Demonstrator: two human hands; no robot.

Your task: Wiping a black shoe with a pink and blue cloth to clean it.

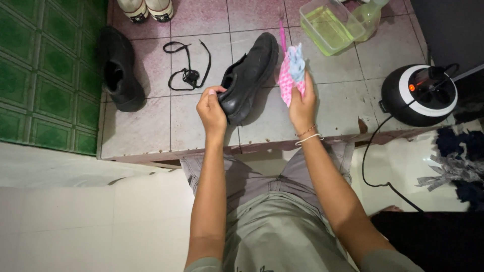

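Green mat [48, 75]: it lies far left on the floor.
Other black shoe [118, 68]: it sits on the tiled step [146, 131], near the mat, with nobody touching it.
Black lace [186, 65]: it lies loose on the tiles, between the two black shoes.
Left hand [210, 108]: it is closed on the heel of the black shoe [249, 73], with the fingers curled over the back edge.
Black shoe: it is tipped up, toe pointing away. It looks stiff and a bit heavy, so the heel rim looks like a good place to grab.
Right hand [302, 103]: it is closed around a pink and blue cloth [291, 73], held just beside the shoe. The cloth looks soft and light.
Tub [330, 25]: it holds yellow-green liquid, farther back.
Round black and white machine [418, 93]: it sits far right, with a cord.
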